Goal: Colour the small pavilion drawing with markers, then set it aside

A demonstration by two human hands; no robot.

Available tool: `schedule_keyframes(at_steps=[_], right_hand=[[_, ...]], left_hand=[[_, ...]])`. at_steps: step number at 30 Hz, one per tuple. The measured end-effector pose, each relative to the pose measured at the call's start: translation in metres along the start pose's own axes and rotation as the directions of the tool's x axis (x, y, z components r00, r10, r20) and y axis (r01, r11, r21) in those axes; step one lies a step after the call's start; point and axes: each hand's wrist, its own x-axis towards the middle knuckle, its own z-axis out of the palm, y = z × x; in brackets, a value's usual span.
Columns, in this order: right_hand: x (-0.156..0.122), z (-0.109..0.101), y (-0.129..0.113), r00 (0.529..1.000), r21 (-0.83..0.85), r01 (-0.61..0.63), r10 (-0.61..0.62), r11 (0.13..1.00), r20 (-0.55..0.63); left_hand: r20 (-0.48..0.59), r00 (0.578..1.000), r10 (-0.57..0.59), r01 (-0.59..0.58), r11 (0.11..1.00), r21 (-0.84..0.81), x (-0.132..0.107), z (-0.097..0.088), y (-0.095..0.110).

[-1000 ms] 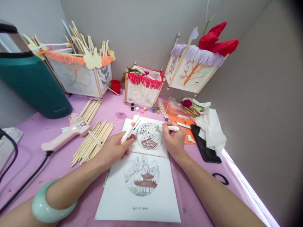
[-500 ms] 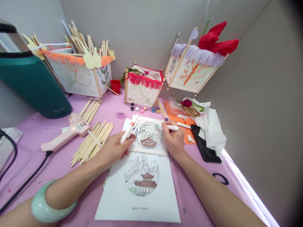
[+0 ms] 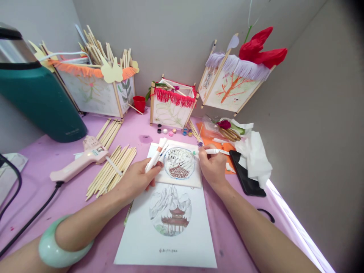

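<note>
In my right hand (image 3: 214,165) is a white marker (image 3: 209,151) with a green tip, pinched at the right edge of a round drawing (image 3: 179,163). The drawing shows a brown roof and dark strokes inside a blue outline, on a white fabric-like piece (image 3: 159,178). My left hand (image 3: 142,172) is closed around white markers (image 3: 156,156), one with an orange-brown band, and a thin dark-tipped tool beside them; their exact number is hard to tell. Under the fabric piece lies a printed sheet (image 3: 136,242) with a round picture of a pavilion and mountains.
Left are a pink glue gun (image 3: 79,161), bundled wooden sticks (image 3: 113,170) and a large green bottle (image 3: 42,98). Behind stand paper lanterns (image 3: 170,110) and small paint pots (image 3: 170,133). A black phone (image 3: 246,178), tissues (image 3: 257,155) and scissors (image 3: 229,134) lie right.
My right hand has shifted a little to the right with the green-tipped marker, away from the drawing's middle. My left hand stays in place with its markers.
</note>
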Motion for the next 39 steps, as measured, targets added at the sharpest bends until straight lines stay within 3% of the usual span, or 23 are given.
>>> schedule_keyframes(at_steps=[10, 15, 22, 28, 39], right_hand=[[0.0021, -0.0013, 0.0016, 1.000, -0.006, 0.005, -0.005, 1.000, 0.028], [0.0018, -0.0017, 0.0013, 1.000, 0.049, 0.007, -0.006, 0.999, -0.015], [-0.0020, 0.0029, 0.0003, 0.995, 0.074, 0.039, -0.045, 0.996, 0.085], [-0.0018, 0.0017, -0.0008, 0.999, 0.105, 0.018, -0.022, 0.994, 0.038], [-0.0044, 0.0030, -0.0023, 0.992, 0.168, 0.015, -0.036, 0.986, 0.125]], left_hand=[[0.005, 1.000, 0.000, 0.000, 1.000, 0.020, -0.0004, -0.0009, 0.0004], [0.005, 1.000, -0.004, 0.004, 1.000, 0.013, -0.0002, -0.0004, 0.0002], [0.008, 1.000, -0.001, 0.001, 1.000, 0.014, -0.0004, 0.0001, -0.0001], [0.004, 1.000, -0.005, 0.005, 1.000, 0.009, 0.0001, 0.0003, 0.0002], [0.004, 1.000, -0.003, 0.003, 1.000, 0.013, -0.0016, -0.0004, 0.0029]])
